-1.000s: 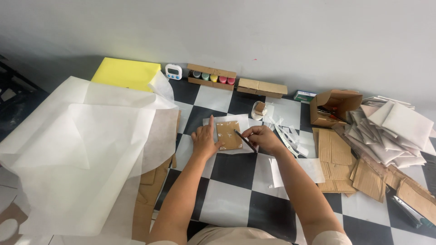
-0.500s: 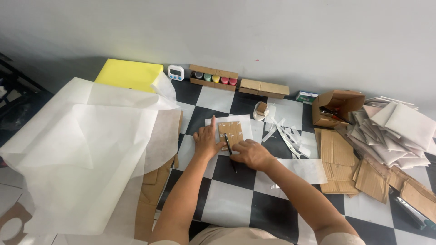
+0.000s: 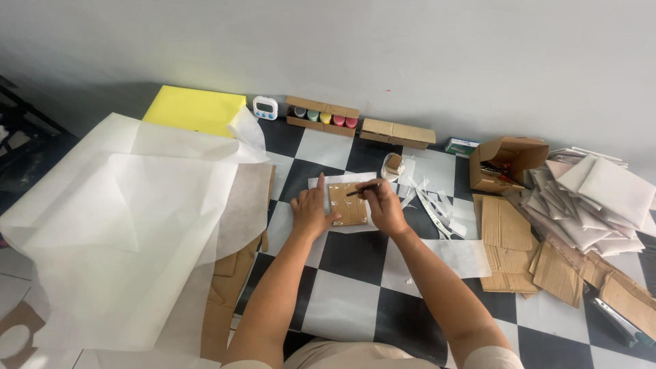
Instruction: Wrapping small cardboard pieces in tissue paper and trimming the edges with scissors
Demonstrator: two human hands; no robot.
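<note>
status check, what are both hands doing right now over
Left hand flat, pinning the cardboard square on white paper. Right hand in a grip on a thin dark tool, tip over the square. Paper strips lie beside, nothing blocking.

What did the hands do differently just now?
The right hand moved its thin tool from the cardboard square's right edge onto its top. The left hand kept pressing the square's left side. White paper and cardboard stacks stayed put.
</note>
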